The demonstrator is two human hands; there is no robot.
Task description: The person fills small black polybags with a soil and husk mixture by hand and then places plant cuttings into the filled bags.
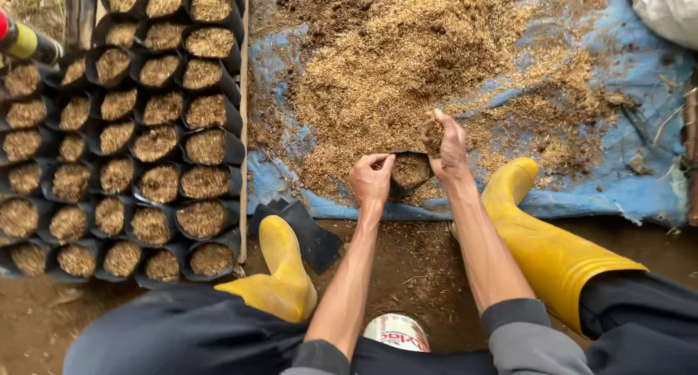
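A small black planting bag [411,173], partly filled with tan husk mix, stands at the near edge of a blue tarp [640,171]. My left hand [372,176] pinches the bag's left rim and holds it open. Over the bag's right side, my right hand [447,144] is cupped around a handful of husk mix. The big pile of husk and soil [407,62] spreads across the tarp just beyond both hands.
Rows of filled black planting bags [156,142] stand packed at the left. Flat empty black bags [309,233] lie by my left yellow boot [283,273]. My right yellow boot [552,251] rests on the tarp edge. A white sack [665,8] sits top right.
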